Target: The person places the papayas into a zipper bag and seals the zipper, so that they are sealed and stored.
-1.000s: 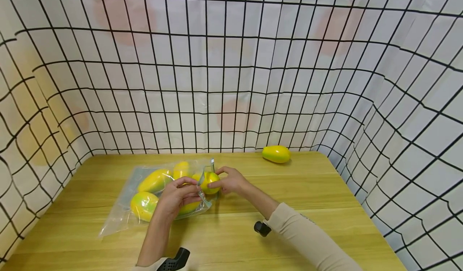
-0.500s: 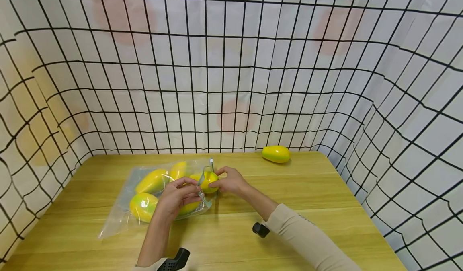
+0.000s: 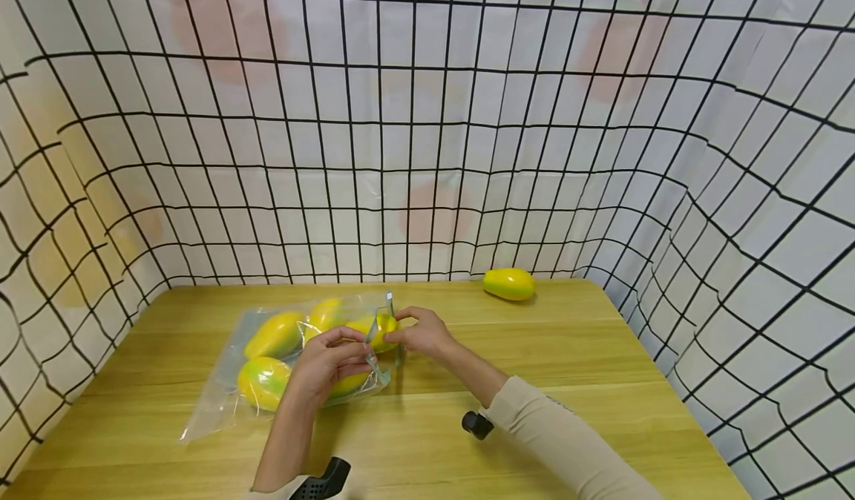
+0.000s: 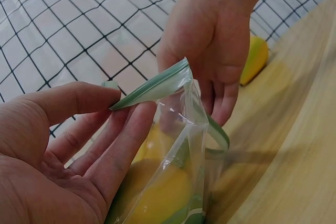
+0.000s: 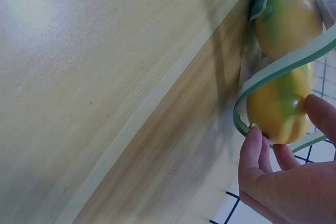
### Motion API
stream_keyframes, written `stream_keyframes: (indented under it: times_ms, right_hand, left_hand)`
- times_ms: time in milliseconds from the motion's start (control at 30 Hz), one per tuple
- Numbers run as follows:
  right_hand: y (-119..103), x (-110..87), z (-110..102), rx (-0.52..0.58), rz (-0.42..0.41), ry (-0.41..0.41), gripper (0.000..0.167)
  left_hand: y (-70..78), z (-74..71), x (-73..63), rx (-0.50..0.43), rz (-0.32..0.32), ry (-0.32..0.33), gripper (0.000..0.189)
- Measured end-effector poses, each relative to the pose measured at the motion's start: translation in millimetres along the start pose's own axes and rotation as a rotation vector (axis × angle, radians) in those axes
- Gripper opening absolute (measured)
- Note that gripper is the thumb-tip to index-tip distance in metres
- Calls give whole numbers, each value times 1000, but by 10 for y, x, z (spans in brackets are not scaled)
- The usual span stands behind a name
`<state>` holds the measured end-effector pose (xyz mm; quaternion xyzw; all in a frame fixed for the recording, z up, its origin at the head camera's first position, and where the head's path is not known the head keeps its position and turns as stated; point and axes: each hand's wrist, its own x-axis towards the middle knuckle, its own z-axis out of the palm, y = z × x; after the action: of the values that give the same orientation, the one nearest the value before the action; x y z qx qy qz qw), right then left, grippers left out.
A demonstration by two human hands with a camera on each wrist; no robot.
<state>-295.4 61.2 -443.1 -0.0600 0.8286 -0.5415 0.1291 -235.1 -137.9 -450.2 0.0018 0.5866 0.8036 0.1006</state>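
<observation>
A clear zip bag (image 3: 230,381) with a green seal strip lies on the left half of the table, several yellow-green papayas (image 3: 264,383) inside. My left hand (image 3: 330,363) pinches the bag's seal strip between thumb and fingers, as the left wrist view shows, and keeps the mouth raised. At that mouth my right hand (image 3: 425,333) holds the ridged end of one papaya (image 5: 281,108) between thumb and fingertips. Most of this papaya is within the strip's loop, with another papaya (image 5: 289,22) right behind it in the bag.
A lone papaya (image 3: 510,284) lies at the table's back right, near the black netting (image 3: 427,188) that rises behind and along both sides. Wood-grain tabletop (image 3: 568,366) extends right of the bag. Black wrist cameras (image 3: 477,425) are strapped at both sleeves.
My right hand has shifted slightly left, and the papaya it holds has slid further into the bag. The papayas inside have shifted a little left. My left hand has stayed in place.
</observation>
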Motion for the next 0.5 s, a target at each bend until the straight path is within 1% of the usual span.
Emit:
stream_keyframes:
  times_ms: [267, 500]
  right_hand:
    - [2, 8, 50, 8, -26, 2, 52]
    - [26, 34, 96, 29, -19, 23, 53]
  left_hand:
    - [-3, -7, -6, -2, -2, -10, 6]
    - [5, -11, -8, -13, 3, -28, 5]
